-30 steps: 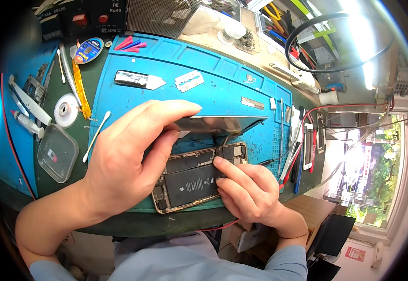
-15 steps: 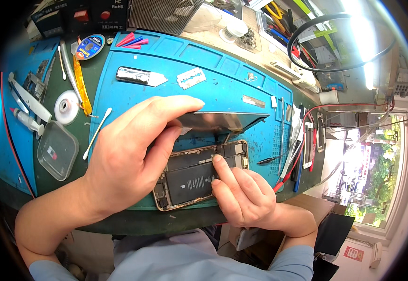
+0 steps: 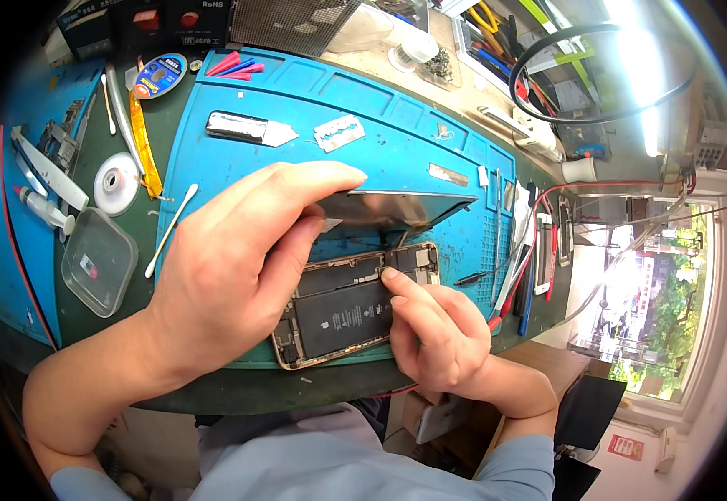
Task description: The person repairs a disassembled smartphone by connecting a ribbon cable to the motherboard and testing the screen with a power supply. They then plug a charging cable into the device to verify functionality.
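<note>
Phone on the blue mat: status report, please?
Left hand holds the lifted screen open. Right hand fingertip presses inside the opened phone. Nothing blocking.

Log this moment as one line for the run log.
left hand: holds lifted screen panel open | right hand: fingertip at battery edge inside opened phone | surface: blue work mat

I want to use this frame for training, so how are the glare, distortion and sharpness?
Head view: the ring lamp and window at the right are blown out; the blue mat bows from fisheye bending; black corners frame the picture; the left hand, right hand and opened phone are evenly lit and sharp.
</note>
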### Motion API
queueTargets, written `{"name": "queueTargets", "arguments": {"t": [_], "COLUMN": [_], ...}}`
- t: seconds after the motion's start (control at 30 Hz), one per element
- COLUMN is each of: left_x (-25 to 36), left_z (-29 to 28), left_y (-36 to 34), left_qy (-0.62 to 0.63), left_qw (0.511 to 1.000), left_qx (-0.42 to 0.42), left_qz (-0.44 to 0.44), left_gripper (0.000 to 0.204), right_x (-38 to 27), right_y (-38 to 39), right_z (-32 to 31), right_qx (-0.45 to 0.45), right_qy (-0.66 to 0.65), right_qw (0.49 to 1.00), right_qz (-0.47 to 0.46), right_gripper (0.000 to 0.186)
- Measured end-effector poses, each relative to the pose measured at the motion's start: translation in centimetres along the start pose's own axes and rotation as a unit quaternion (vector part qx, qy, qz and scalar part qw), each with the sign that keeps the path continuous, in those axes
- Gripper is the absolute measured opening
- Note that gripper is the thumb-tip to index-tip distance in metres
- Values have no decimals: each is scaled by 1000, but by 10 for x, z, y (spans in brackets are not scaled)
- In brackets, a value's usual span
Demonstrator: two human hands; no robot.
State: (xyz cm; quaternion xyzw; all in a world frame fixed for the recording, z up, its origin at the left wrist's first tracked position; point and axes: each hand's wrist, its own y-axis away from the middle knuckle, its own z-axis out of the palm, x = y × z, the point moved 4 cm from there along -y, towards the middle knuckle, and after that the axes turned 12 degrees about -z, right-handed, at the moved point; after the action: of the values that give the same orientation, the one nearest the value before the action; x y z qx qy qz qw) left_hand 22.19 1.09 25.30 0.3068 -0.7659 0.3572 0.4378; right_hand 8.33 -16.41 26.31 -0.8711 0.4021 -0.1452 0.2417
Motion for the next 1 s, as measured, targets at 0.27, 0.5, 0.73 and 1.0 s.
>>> {"name": "queueTargets", "arguments": {"t": [0.27,0.5,0.73,1.0], "left_x": [-1,1,0,-1], "left_z": [1,0,1,2], "left_y": [1,1,1,1], "left_qy": [1,2,-1,-4], "left_qw": [1000,1000,1000,1000], "left_qx": [0,6,6,4], "left_qz": [-15,-10,-11,-5], "left_gripper": [40,40,41,42], "right_x": [20,24,21,21], "right_y": [-12,-6,-5,-4], "right_z": [-3,-3,-4,-6], "right_qx": [-7,-49,-14,-64], "right_qy": [-98,-118,-107,-110], "right_qw": [993,987,994,990], "right_qz": [71,98,25,65], "right_gripper": [38,37,43,49]}}
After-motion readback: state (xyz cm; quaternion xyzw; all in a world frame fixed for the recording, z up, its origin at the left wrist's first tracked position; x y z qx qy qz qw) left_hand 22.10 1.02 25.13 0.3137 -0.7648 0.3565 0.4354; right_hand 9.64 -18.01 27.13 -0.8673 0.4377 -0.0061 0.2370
